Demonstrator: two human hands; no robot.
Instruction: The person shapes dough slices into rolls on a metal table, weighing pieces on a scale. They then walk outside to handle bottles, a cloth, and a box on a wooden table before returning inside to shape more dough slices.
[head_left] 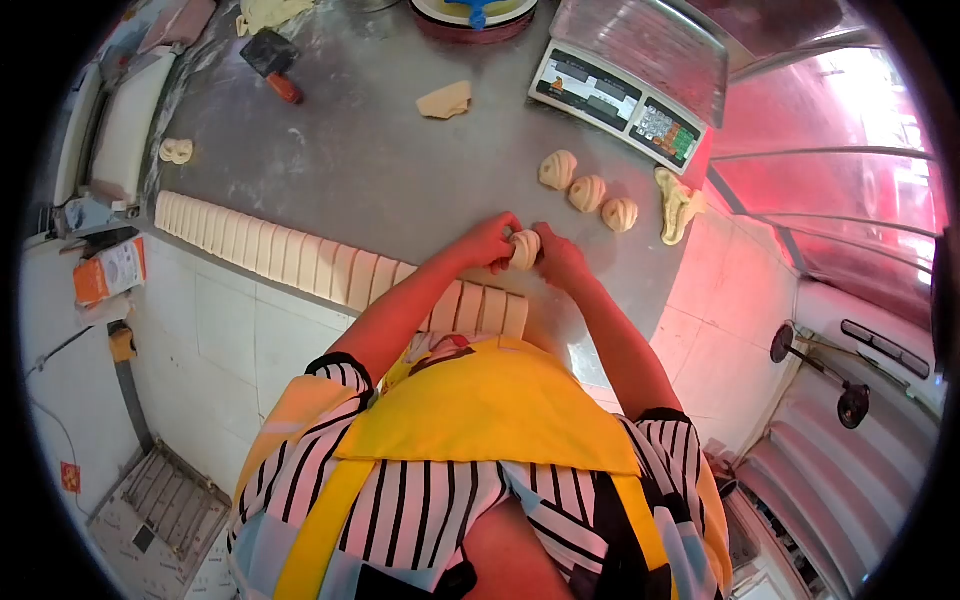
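Observation:
Between my two hands, over the metal table, is a twisted dough piece [524,250]. My left hand [489,243] grips its left side with bent fingers. On its right side, the fingers of my right hand [558,256] are closed against it. Just beyond my right hand, three shaped dough rolls [587,194] lie in a slanting row. A long row of cut dough strips [290,254] runs along the near table edge, passing under my left forearm.
A digital scale [620,100] stands at the back right, with loose dough [677,206] beside it. A flat dough scrap [445,101], a scraper with a red handle [270,65] and a small dough piece [176,151] lie farther left. A round container [473,27] is at the back.

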